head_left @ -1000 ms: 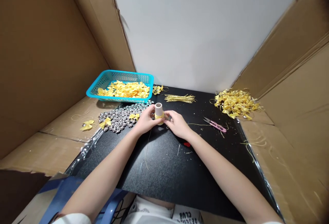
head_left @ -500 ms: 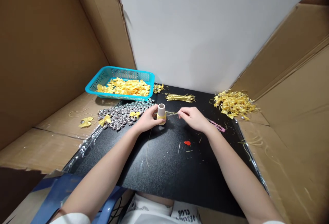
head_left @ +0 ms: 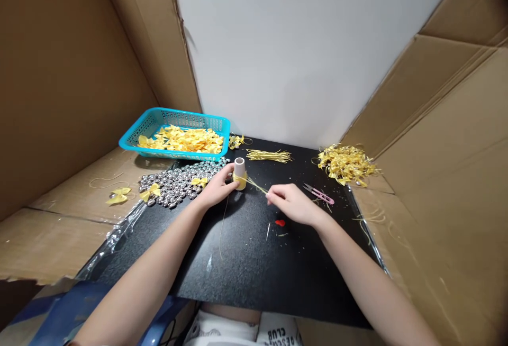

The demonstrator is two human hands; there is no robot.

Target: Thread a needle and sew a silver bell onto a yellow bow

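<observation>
Black speckled matting point(head_left: 254, 277) covered the table in front of you, boxed in by brown cardboard walls point(head_left: 71, 87) on both sides and a white wall behind. Nearest to you on the mat lay a small red scrap point(head_left: 280, 223) and a few stray thread ends. Just beyond it, your right hand point(head_left: 291, 204) was pinched shut on a strand of thin gold thread point(head_left: 257, 185), drawn taut from the small pale spool point(head_left: 239, 166). Your left hand point(head_left: 216, 188) gripped that spool at its base, where a yellow ribbon piece point(head_left: 239, 181) sat wrapped against it; I could not tell whether a knot was already formed. Judging by the layout, one bow was mid-tying, and the work looked well along but far from over. To your left, a heap of shiny silver beads point(head_left: 177, 182) with a few finished yellow bows on it lay touching the mat's edge. To your right, pink thread snips point(head_left: 319, 194) rested untouched near your wrist. Farther back lay a bundle of cut gold thread lengths point(head_left: 269, 155), and at the far right a pile of tied yellow bows point(head_left: 346, 164), the done share. At the far left, a turquoise plastic mesh basket point(head_left: 137, 135) held a good layer of loose yellow ribbon pieces, the share left.
</observation>
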